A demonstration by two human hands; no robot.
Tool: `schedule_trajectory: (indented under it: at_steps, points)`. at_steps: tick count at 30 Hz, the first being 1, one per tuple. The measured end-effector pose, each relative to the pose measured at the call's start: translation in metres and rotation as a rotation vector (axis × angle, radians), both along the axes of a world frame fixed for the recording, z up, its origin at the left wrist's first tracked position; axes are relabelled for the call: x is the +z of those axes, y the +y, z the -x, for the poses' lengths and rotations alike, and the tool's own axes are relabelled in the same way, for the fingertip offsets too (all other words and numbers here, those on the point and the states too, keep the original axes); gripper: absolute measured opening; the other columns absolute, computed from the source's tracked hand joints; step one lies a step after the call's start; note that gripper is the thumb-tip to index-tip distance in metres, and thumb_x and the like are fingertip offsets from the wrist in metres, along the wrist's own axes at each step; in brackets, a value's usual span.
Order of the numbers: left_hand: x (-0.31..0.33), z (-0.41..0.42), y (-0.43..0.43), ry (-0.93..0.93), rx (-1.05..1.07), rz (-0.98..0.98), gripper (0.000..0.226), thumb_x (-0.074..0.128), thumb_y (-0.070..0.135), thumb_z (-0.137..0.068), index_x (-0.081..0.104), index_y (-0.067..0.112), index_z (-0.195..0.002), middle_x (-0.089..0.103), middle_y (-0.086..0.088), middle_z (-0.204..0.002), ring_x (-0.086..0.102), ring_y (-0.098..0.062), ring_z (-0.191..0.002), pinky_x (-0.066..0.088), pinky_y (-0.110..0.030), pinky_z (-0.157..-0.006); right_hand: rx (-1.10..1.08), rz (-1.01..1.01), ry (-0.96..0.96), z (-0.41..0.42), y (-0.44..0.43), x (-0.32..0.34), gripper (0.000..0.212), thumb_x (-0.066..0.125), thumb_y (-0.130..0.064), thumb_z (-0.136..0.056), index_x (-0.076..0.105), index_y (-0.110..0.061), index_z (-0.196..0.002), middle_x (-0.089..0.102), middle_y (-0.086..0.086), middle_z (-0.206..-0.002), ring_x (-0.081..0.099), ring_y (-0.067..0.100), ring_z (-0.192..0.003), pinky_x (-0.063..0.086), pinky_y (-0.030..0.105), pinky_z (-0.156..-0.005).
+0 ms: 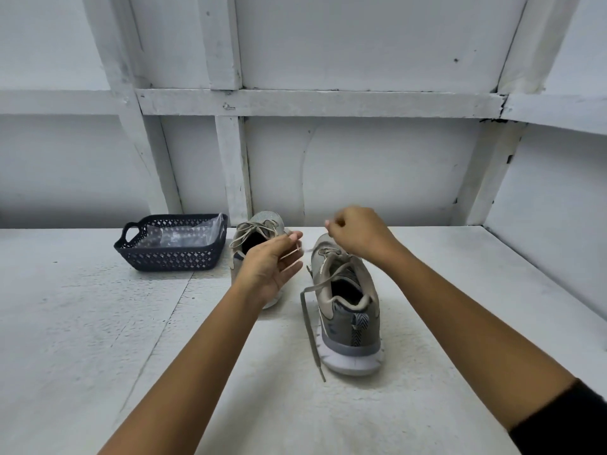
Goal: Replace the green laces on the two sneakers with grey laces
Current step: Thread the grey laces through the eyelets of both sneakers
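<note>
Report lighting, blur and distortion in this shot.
Head view: wide-angle distortion bows the wall battens; soft even light, faint shadow under the right sneaker; glare on the plastic in the basket; motion blur smears the lace between left hand and right hand.

Rough matt table (98,323), perforated plastic basket (170,257), fabric sneakers (348,310).

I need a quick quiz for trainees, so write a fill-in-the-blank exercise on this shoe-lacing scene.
1. The dark perforated plastic basket stands to the ____ of the left-hand grey mesh sneaker.
2. The left hand pinches a thin pale ____ between thumb and fingertip.
3. A loose lace end hangs from the ____ sneaker onto the white table.
Missing words: left; lace; right.
</note>
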State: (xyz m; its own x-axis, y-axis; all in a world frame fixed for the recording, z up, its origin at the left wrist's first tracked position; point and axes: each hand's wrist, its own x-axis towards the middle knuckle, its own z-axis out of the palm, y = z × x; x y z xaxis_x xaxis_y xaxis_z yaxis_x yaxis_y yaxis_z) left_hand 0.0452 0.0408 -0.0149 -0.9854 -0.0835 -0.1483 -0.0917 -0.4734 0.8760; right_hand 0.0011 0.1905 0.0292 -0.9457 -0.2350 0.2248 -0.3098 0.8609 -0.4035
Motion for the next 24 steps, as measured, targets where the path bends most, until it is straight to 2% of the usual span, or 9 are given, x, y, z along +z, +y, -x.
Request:
schedule_trajectory:
  at_steps: [2, 3, 5, 7, 11, 14, 18, 21, 24]
  points:
    - [-0.006, 0.002, 0.005, -0.017, 0.05, 0.046, 0.012, 0.057, 0.012, -0.092, 0.067, 0.015, -0.087, 0.063, 0.007, -0.066, 0.056, -0.007, -0.066, 0.046, -0.02, -0.064, -0.04, -0.136, 0.037, -0.011, 0.002, -0.011, 0.047, 0.045, -0.041, -0.095, 0.051, -0.008, -0.061, 0.049, 0.006, -0.065, 0.05, 0.031, -0.079, 0.037, 0.03, -0.064]
    - [-0.009, 0.003, 0.008, -0.022, 0.063, 0.067, 0.011, 0.058, 0.011, -0.091, 0.067, 0.016, -0.088, 0.062, 0.007, -0.066, 0.055, -0.007, -0.067, 0.044, -0.019, -0.063, -0.056, -0.169, 0.012, -0.013, 0.003, -0.016, 0.049, 0.043, -0.047, -0.094, 0.055, -0.009, -0.065, 0.052, 0.007, -0.078, 0.05, 0.032, -0.09, 0.04, 0.032, -0.071]
    - [-0.013, 0.006, 0.014, -0.02, 0.083, 0.13, 0.012, 0.058, 0.007, -0.091, 0.066, 0.015, -0.086, 0.061, 0.004, -0.073, 0.054, -0.006, -0.068, 0.042, -0.017, -0.061, -0.09, -0.214, -0.055, -0.016, 0.003, -0.027, 0.053, 0.039, -0.055, -0.092, 0.066, -0.009, -0.09, 0.05, 0.01, -0.115, 0.042, 0.032, -0.115, 0.039, 0.04, -0.09]
    - [-0.018, 0.008, 0.018, 0.002, 0.104, 0.22, 0.014, 0.059, 0.005, -0.09, 0.065, 0.015, -0.083, 0.06, 0.002, -0.076, 0.054, -0.006, -0.07, 0.042, -0.017, -0.062, -0.11, -0.187, -0.094, -0.017, 0.002, -0.035, 0.053, 0.04, -0.056, -0.092, 0.066, -0.011, -0.103, 0.043, 0.008, -0.127, 0.037, 0.03, -0.121, 0.035, 0.044, -0.095]
    - [-0.023, 0.01, 0.025, 0.061, 0.135, 0.37, 0.017, 0.06, 0.001, -0.088, 0.065, 0.014, -0.077, 0.06, 0.003, -0.074, 0.052, -0.005, -0.066, 0.042, -0.012, -0.056, -0.144, 0.035, -0.204, -0.01, 0.002, -0.048, 0.034, 0.046, -0.041, -0.093, 0.062, -0.013, -0.084, 0.043, 0.008, -0.118, 0.043, 0.03, -0.116, 0.039, 0.044, -0.096]
    - [-0.026, 0.012, 0.028, 0.102, 0.158, 0.417, 0.012, 0.059, -0.003, -0.087, 0.067, 0.005, -0.084, 0.059, 0.001, -0.071, 0.05, -0.005, -0.063, 0.04, -0.009, -0.049, -0.125, 0.139, -0.229, -0.006, 0.005, -0.057, 0.04, 0.045, -0.03, -0.095, 0.042, -0.017, -0.057, 0.041, 0.01, -0.106, 0.049, 0.034, -0.107, 0.042, 0.041, -0.086]
    - [-0.031, 0.017, 0.033, 0.148, 0.178, 0.473, 0.011, 0.06, -0.003, -0.087, 0.069, 0.001, -0.091, 0.063, 0.002, -0.07, 0.056, 0.008, -0.054, 0.043, -0.006, -0.054, -0.082, 0.2, -0.203, -0.004, 0.009, -0.064, 0.044, 0.046, -0.022, -0.096, 0.039, -0.018, -0.053, 0.037, 0.009, -0.101, 0.043, 0.027, -0.093, 0.033, 0.03, -0.076]
    - [-0.034, 0.02, 0.035, 0.177, 0.199, 0.524, 0.01, 0.061, -0.001, -0.087, 0.07, 0.002, -0.091, 0.064, 0.004, -0.07, 0.055, 0.011, -0.053, 0.045, -0.008, -0.058, -0.07, 0.231, -0.21, -0.004, 0.01, -0.065, 0.042, 0.046, -0.021, -0.096, 0.042, -0.019, -0.054, 0.039, 0.009, -0.104, 0.046, 0.032, -0.103, 0.035, 0.031, -0.082]
    - [-0.035, 0.022, 0.038, 0.197, 0.197, 0.557, 0.01, 0.062, 0.002, -0.086, 0.072, 0.003, -0.091, 0.065, 0.005, -0.07, 0.056, 0.009, -0.056, 0.049, -0.02, -0.069, -0.063, 0.251, -0.209, -0.005, 0.01, -0.065, 0.04, 0.046, -0.022, -0.096, 0.045, -0.023, -0.057, 0.044, 0.014, -0.117, 0.045, 0.031, -0.111, 0.038, 0.035, -0.094]
